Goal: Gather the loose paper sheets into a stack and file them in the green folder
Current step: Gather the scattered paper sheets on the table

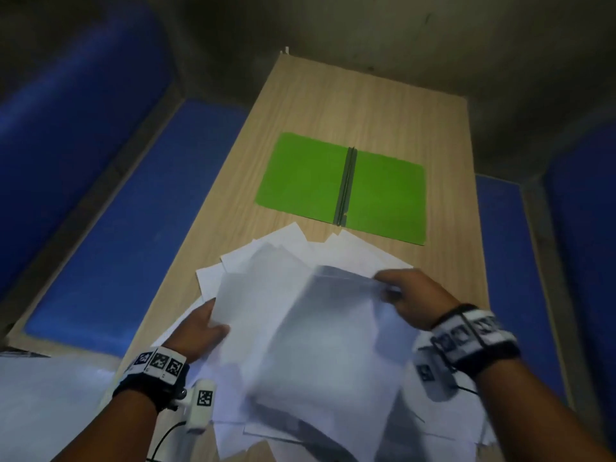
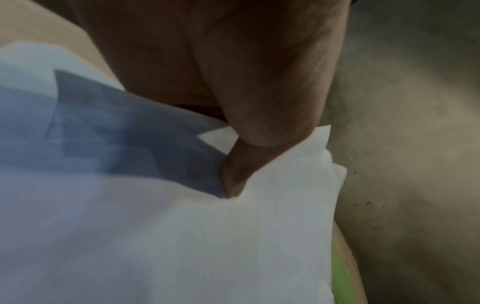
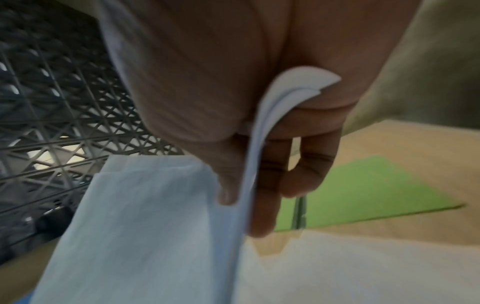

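A green folder lies open and flat on the wooden table, its dark spine in the middle; it also shows in the right wrist view. White paper sheets lie scattered in a loose pile nearer me. My left hand holds the left edge of a raised sheet, thumb on top. My right hand pinches the right edge of a few lifted sheets between thumb and fingers. The lifted sheets are blurred.
Blue padded benches flank the table on both sides. A dark concrete floor lies beyond the far table edge. A metal lattice shows in the right wrist view. More paper overhangs the near table edge.
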Action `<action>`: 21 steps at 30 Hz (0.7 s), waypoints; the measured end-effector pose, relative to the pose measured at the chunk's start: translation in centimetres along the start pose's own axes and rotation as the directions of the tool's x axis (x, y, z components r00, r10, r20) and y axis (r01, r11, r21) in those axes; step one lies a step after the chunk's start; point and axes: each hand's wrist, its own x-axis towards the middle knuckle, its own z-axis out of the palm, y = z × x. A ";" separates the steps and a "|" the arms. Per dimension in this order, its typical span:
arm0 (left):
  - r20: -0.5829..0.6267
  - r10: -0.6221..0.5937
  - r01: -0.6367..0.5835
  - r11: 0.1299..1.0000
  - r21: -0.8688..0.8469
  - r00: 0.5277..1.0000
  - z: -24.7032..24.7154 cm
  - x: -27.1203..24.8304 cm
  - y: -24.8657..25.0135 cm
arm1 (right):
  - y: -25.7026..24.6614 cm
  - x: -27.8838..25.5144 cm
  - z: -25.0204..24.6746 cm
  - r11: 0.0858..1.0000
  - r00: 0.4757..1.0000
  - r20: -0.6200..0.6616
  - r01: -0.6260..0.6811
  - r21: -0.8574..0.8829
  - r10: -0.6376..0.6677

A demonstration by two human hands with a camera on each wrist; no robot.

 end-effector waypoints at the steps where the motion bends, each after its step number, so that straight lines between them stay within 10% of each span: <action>1: 0.028 -0.021 0.022 0.999 -0.042 0.999 0.5 -0.2 0.0 | -1.3 1.4 1.1 0.999 1.000 0.012 0.022 -0.024 -0.022; 8: 0.142 -0.076 0.113 0.954 -0.279 0.987 2.9 -2.3 -1.1 | -6.0 7.9 10.3 0.998 0.978 0.202 -0.056 0.013 0.052; 12: 0.029 -0.040 0.041 0.999 -0.026 0.999 2.7 -3.0 -2.7 | -5.5 9.4 13.0 0.952 0.978 -0.016 -0.201 0.231 0.210; 15: -0.036 -0.048 0.045 0.996 -0.073 0.998 2.4 -3.7 -4.8 | -3.0 10.0 13.1 0.905 0.895 -0.136 -0.426 0.020 0.424; 21: -0.158 -0.139 0.119 0.984 -0.130 0.978 1.8 -3.8 -8.8 | 0.2 10.4 13.7 0.827 0.832 0.039 -0.543 -0.148 0.554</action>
